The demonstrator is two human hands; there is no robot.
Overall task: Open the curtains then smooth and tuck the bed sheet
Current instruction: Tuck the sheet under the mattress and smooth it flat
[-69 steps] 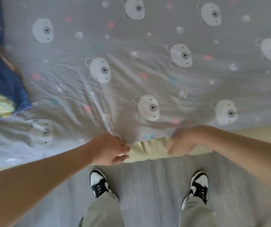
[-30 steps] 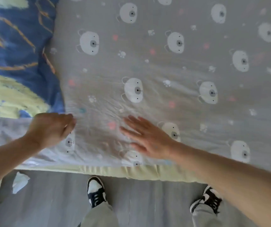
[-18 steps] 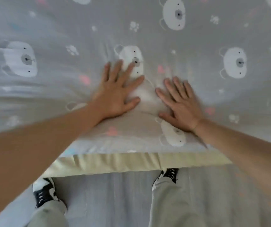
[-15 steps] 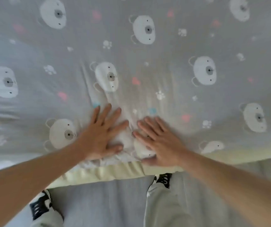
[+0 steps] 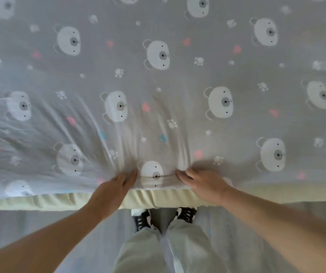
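Note:
The grey bed sheet, printed with white bear faces, covers the bed and is creased near its front edge. Below that edge shows the pale yellow mattress side. My left hand rests on the sheet's front edge, fingers flat and close together, pointing up and right. My right hand lies flat on the same edge a bear face away, fingers pointing left. Creases fan out from both hands. Both thumbs are hidden. No curtains are in view.
I stand close against the bed. My black-and-white shoes and light trousers are on the grey floor right below the mattress.
Both hands have slid back across the sheet toward me, from flat and spread on top to the front edge, and have moved apart. The creases now run toward the edge.

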